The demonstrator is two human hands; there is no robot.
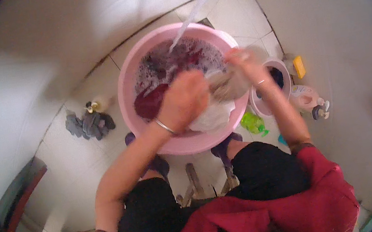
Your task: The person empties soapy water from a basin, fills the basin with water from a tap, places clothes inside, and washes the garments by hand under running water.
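Note:
A large pink basin (127, 83) sits on the tiled floor, full of soapy water and dark red and purple clothes (151, 102). My left hand (184, 100) and my right hand (244, 63) are both closed on a pale, wet garment (224, 87) held over the basin's near right rim. The garment is bunched between the hands and blurred by motion. More white cloth (212, 117) hangs below it inside the basin. A thin stream of water (191, 16) falls into the basin from above. I wear a metal bangle on each wrist.
A smaller pink basin (283, 68) with dark cloth stands right of the big one. Beside it are a green bottle (253, 122), a pink bottle (304, 96) and a yellow bar (300, 66). Grey cloths (89, 125) lie left. A low wooden stool (200, 187) is under me.

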